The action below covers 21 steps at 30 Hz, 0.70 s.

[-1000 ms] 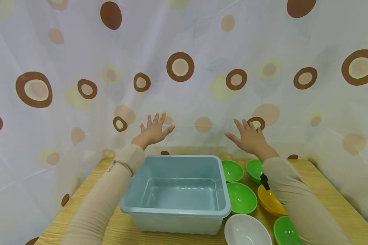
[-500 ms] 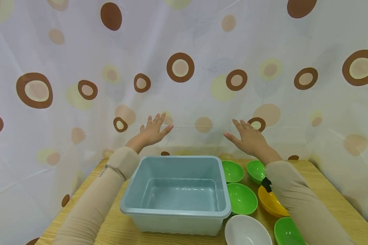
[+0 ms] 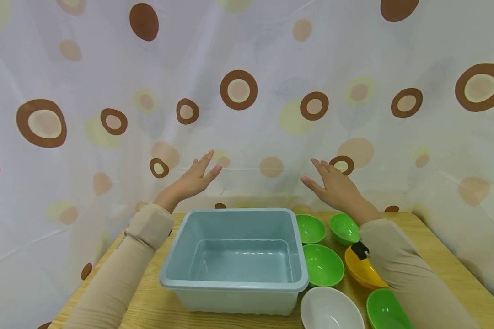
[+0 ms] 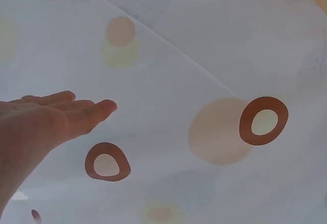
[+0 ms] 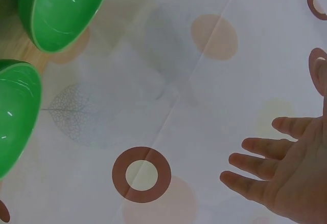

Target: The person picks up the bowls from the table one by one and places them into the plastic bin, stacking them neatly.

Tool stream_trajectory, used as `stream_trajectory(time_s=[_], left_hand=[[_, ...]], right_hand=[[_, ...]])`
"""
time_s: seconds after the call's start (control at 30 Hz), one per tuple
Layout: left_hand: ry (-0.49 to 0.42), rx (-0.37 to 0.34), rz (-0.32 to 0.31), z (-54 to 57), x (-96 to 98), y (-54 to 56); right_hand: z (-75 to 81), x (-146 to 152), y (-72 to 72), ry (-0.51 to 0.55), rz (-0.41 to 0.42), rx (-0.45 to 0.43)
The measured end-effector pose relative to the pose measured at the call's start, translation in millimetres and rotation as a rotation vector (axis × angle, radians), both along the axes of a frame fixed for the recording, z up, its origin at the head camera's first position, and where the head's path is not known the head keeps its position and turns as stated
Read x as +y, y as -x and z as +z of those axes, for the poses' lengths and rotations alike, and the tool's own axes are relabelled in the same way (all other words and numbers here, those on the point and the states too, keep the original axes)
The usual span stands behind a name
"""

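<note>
Both hands hang in the air with straight fingers and hold nothing. In the head view the left hand (image 3: 191, 182) is above and behind the left back corner of a light blue plastic basin (image 3: 238, 287). The right hand (image 3: 336, 188) is raised over the back of the table, above two green bowls (image 3: 311, 229). Nothing shows inside the basin. The left wrist view has the left hand (image 4: 56, 116) side-on against the curtain. In the right wrist view the right hand (image 5: 299, 175) spreads its fingers, apart from the green bowls (image 5: 64, 14) at the left.
Right of the basin stand several bowls: more green ones (image 3: 323, 266), a yellow bowl (image 3: 362, 269) partly behind the right sleeve, and a white bowl (image 3: 331, 308) at the front. All stand on a wooden table (image 3: 156, 297). A dotted curtain (image 3: 267, 137) hangs behind it.
The left hand has moved left and turned more side-on. The right hand has tilted slightly, its fingers drawing closer together. The basin and bowls stay in place.
</note>
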<state>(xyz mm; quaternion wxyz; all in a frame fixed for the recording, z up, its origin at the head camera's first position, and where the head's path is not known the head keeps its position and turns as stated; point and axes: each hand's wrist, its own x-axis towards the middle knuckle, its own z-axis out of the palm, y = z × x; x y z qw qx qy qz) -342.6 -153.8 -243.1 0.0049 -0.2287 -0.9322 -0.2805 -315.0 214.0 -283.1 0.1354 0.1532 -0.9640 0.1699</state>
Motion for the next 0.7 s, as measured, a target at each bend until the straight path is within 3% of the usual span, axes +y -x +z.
stream_trajectory(time_s=[0.33, 0.7], left_hand=[[-0.098, -0.069, -0.024, -1.9, -14.4, -14.4], [-0.104, -0.088, 0.007, -1.7, -26.0, -32.8]], right_hand=[[2.6, -4, -13.7, 0.057, 0.017, -0.002], [5.4, -4, -30.1, 0.079, 0.028, 0.007]])
